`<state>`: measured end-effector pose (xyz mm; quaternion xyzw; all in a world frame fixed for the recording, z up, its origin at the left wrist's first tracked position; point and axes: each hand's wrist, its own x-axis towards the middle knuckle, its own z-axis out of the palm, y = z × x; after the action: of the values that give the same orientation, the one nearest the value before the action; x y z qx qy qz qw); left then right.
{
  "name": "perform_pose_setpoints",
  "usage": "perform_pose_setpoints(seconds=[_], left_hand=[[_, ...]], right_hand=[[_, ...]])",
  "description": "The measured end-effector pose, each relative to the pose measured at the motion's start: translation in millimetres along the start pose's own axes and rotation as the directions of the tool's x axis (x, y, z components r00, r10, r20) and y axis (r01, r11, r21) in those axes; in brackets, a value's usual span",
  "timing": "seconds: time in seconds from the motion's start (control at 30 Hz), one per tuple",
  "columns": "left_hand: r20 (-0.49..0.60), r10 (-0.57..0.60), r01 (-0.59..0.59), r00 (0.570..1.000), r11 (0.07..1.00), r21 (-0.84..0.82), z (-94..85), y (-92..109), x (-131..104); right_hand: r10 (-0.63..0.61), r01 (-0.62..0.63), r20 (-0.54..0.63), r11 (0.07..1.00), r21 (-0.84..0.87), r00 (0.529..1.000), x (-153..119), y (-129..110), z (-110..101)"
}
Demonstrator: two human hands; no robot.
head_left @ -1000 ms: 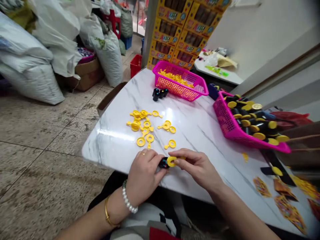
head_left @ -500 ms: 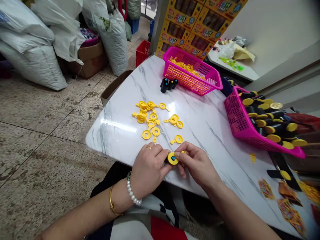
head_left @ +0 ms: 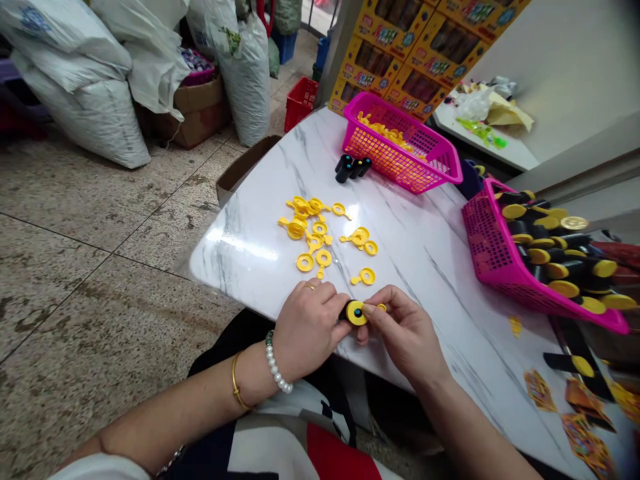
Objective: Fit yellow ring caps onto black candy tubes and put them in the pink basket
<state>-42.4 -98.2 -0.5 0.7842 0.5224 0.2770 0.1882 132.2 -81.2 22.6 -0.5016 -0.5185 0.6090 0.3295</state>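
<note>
Near the table's front edge, my left hand [head_left: 307,328] is closed round a small black cylinder [head_left: 343,311], most of it hidden by the fingers. A yellow ring cap [head_left: 353,319] sits at the cylinder's end, and a blue-green centre shows through its hole. Thumb and fingers of my right hand [head_left: 411,337] pinch this cap at its tab side. Just beyond the hands lies a loose yellow ring cap [head_left: 367,276] with a tab. Farther off, several more yellow caps [head_left: 319,229] are scattered, and some black cylinders [head_left: 344,170] stand grouped together.
A pink basket [head_left: 400,170] of yellow parts stands at the table's back. Another pink basket [head_left: 493,250], at the right, is heaped with black cylinders with yellow ends. Small printed packets [head_left: 539,390] lie at the right. Yellow boxes [head_left: 395,47] are stacked behind; white sacks [head_left: 245,87] stand on the floor.
The whole view has shifted, so the table and hands appear farther right. Both hands keep nearly the same grip on the cylinder and the cap.
</note>
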Motion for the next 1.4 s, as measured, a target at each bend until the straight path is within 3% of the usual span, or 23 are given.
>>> perform_pose_setpoints(seconds=[0.43,0.63,0.8,0.93,1.07,1.23,1.33,1.4], left_hand=[[-0.002,0.018,-0.018,1.0,1.0,-0.004,-2.4,-1,-1],[-0.015,0.02,-0.022,1.0,0.986,-0.163,-9.8,3,1],[-0.078,0.083,-0.077,0.993,0.994,0.074,3.4,5,-2],[-0.063,0.093,-0.087,0.994,0.991,0.098,6.1,4,-5],[-0.092,0.062,-0.062,0.994,0.998,0.001,4.8,2,-2],[-0.091,0.049,-0.054,0.995,0.997,-0.052,3.1,0,-2],[-0.074,0.047,-0.052,0.996,0.996,-0.067,3.4,1,-1],[-0.07,0.042,-0.047,0.997,0.997,-0.066,4.7,1,-1]], right_hand=[[0.027,-0.027,-0.006,1.0,-0.006,1.0,6,0,2],[0.022,-0.023,-0.012,0.997,-0.073,1.0,5,-4,4],[-0.041,0.021,-0.1,0.982,-0.189,0.994,4,-7,8],[-0.135,0.096,-0.128,0.959,-0.268,0.983,1,-10,11],[-0.083,0.074,-0.057,0.986,-0.146,0.995,3,-9,2],[0.1,-0.126,0.163,0.98,0.156,0.982,16,-10,-17],[0.185,-0.189,0.304,0.982,-0.017,0.935,26,-19,-17],[0.165,-0.096,0.325,0.972,-0.216,0.931,30,-25,-13]])
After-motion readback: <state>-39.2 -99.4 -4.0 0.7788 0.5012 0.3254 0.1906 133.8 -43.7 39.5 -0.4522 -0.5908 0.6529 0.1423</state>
